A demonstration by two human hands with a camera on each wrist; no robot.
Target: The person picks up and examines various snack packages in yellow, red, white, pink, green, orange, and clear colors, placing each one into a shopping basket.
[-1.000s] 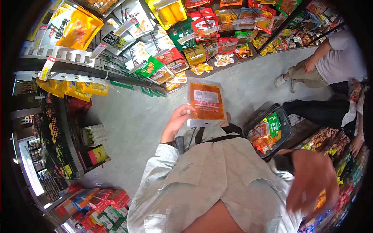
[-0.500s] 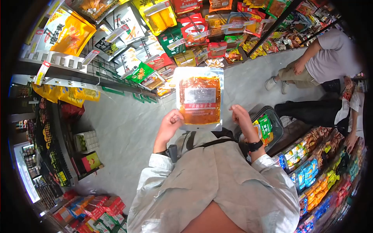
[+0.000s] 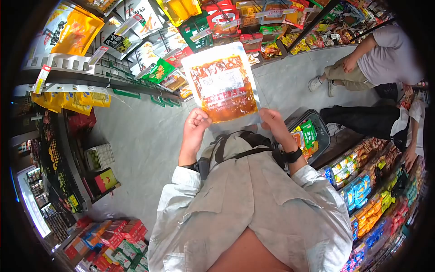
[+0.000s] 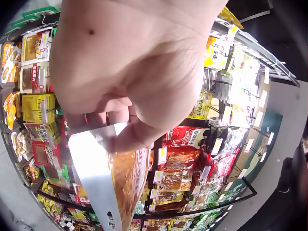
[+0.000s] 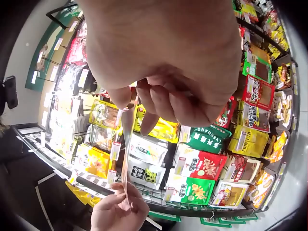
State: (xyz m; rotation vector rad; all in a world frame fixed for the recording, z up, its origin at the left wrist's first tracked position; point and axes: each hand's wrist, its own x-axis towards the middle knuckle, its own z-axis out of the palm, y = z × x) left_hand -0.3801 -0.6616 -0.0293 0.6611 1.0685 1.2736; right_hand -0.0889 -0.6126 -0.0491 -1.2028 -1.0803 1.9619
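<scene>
A clear vacuum-sealed package point(image 3: 223, 86) of orange-red food, its white label and red band facing up, is held in front of the body in the head view. My left hand point(image 3: 195, 124) pinches its lower left corner, and my right hand point(image 3: 273, 121) pinches its lower right edge. In the left wrist view the thumb and curled fingers of the left hand point(image 4: 130, 91) grip the silvery border of the package point(image 4: 130, 178). Seen nearly edge-on in the right wrist view, the package point(image 5: 127, 144) runs between the right hand point(image 5: 168, 82) and the left hand point(image 5: 120, 211).
Racks of hanging snack packets point(image 3: 222, 20) stand ahead. To the right is a dark basket point(image 3: 322, 138) with packets inside, beside snack bins point(image 3: 358, 192). Two people are at the right, one in beige shorts point(image 3: 349, 72). Stacked red boxes point(image 3: 113, 235) lie at lower left.
The right hand has come in from the right side and taken hold of the package's lower right edge. The package has moved up and away from the body and now tilts slightly left.
</scene>
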